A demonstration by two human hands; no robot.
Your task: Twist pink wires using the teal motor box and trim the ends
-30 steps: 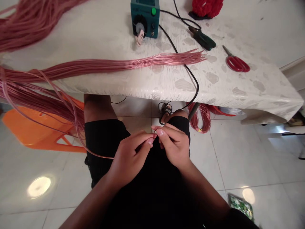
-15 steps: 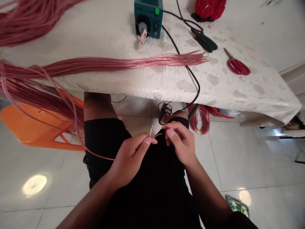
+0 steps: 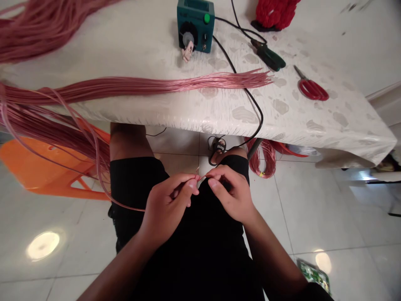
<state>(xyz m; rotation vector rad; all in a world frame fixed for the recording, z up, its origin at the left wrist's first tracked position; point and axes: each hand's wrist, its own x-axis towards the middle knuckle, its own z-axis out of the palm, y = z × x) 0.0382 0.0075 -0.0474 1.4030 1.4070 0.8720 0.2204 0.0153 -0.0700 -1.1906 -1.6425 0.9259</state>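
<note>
Over my lap, my left hand (image 3: pixel 171 202) pinches a thin pinkish copper-coloured wire (image 3: pixel 127 206), which runs off to the left toward the bundle. Two short wire ends stick out past the left fingertips, one upward and one to the right. My right hand (image 3: pixel 233 192) is closed on the rightward end between thumb and forefinger. The fingertips of both hands are close together. On the table ahead lies a long bundle of the same wire (image 3: pixel 156 85), its loose ends fanned out at the right.
A teal machine (image 3: pixel 196 27) with a green button stands on the table (image 3: pixel 131 113). Green-handled pliers (image 3: pixel 269 55) and red-handled scissors (image 3: pixel 311 88) lie to its right. An orange stool (image 3: pixel 28 167) is at my left, under more wire. A wire coil (image 3: pixel 265 161) sits below the table.
My right hand has moved left and closed on the rightward wire end. The left hand has shifted slightly, still pinching the wire.
</note>
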